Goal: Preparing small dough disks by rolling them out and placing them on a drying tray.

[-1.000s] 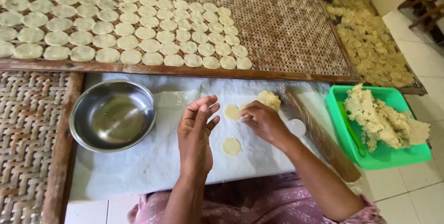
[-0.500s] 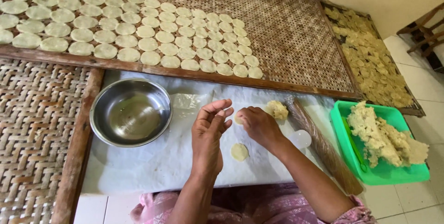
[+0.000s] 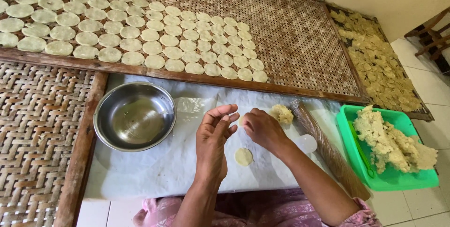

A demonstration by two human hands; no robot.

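Here, steel bowl [image 3: 134, 117] holds liquid | green tub [image 3: 356, 161] holds dough [image 3: 391, 140]

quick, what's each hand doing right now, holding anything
Left hand: open, fingers spread, nothing visibly held.
Right hand: fingers curled down on the white plastic sheet; whether its grip holds anything cannot be told.

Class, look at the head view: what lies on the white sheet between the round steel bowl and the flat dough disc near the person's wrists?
In the head view, only bare white sheet lies between the round steel bowl and the flat dough disc, crossed by the left hand.
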